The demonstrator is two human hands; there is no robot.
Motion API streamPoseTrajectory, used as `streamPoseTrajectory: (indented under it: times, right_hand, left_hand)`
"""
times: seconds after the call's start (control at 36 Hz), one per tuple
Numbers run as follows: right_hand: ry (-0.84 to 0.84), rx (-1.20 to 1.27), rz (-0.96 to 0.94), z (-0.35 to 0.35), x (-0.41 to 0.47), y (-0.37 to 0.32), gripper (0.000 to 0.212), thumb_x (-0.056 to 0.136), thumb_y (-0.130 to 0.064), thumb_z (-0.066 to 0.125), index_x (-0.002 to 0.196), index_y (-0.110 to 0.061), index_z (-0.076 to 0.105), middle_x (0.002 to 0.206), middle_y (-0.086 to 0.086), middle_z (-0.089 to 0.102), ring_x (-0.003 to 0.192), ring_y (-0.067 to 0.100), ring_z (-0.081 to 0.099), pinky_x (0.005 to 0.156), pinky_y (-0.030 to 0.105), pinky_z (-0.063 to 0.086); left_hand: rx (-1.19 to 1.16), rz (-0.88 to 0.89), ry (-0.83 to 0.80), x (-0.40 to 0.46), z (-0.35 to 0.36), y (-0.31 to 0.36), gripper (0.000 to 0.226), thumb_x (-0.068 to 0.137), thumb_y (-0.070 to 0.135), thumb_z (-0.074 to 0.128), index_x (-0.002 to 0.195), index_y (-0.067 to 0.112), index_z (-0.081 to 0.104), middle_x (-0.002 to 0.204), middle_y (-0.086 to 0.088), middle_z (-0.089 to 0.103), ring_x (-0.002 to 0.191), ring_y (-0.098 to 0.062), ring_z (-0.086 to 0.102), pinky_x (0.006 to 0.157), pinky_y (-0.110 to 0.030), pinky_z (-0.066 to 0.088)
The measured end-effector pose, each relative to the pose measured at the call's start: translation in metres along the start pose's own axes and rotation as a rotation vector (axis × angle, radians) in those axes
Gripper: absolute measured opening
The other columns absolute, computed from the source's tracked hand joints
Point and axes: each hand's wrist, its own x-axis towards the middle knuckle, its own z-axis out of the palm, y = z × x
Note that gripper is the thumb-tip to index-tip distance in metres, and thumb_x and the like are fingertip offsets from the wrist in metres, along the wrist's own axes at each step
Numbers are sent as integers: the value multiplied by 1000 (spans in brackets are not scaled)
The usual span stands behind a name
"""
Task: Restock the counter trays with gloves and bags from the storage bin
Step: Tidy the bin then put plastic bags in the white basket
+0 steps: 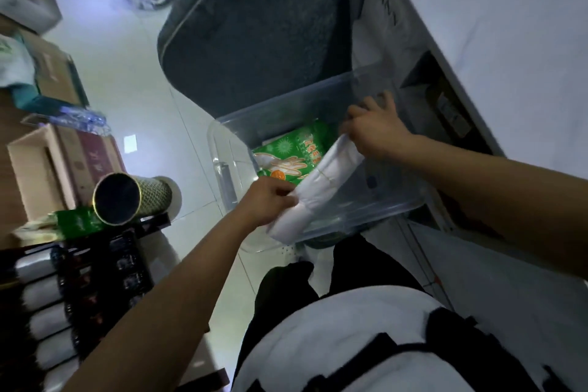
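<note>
A clear plastic storage bin (229,169) stands on the floor in front of me. Both hands hold a white roll of bags (321,188) over the bin. My left hand (267,204) grips its near end, and my right hand (375,130) pinches its far end. Under the roll, on the bin's bottom, lies a green pack of gloves (286,156) with a hand printed on it. At the lower left a black counter tray (127,261) holds several white rolls (44,293) side by side.
A grey cushioned chair (254,25) stands just beyond the bin. On the counter at left are a woven cylinder tin (133,197), cardboard boxes (47,165) and a green packet (76,219). A white cabinet (477,25) runs along the right. The floor is pale tile.
</note>
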Motion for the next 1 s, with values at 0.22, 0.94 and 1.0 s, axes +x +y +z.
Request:
streamPoseTrajectory:
  times: [0.22, 0.94, 1.0]
  right_hand:
    - [256, 683, 478, -13, -39, -10, 69, 81, -42, 71, 143, -28, 41, 148, 10, 38, 135, 33, 37, 109, 53, 32]
    - [457, 2042, 570, -51, -160, -123, 36, 80, 3, 69, 114, -10, 68, 112, 15, 73, 97, 35, 71, 77, 46, 60]
    - [615, 2021, 673, -47, -171, -143, 35, 81, 5, 68, 112, -10, 69, 108, 12, 74, 93, 32, 73, 71, 44, 60]
  left_hand:
    - [-532, -297, -99, -34, -6, 28, 21, 83, 3, 72, 96, 18, 78, 86, 0, 75, 77, -18, 65, 61, -24, 51]
    - [-438, 192, -198, -118, -66, 43, 26, 91, 11, 68, 112, 25, 71, 98, 7, 75, 84, -8, 71, 61, -19, 56]
    - [-377, 232, -254, -119, -62, 36, 38, 88, 9, 71, 119, 32, 67, 104, 7, 72, 88, -8, 70, 66, -19, 55]
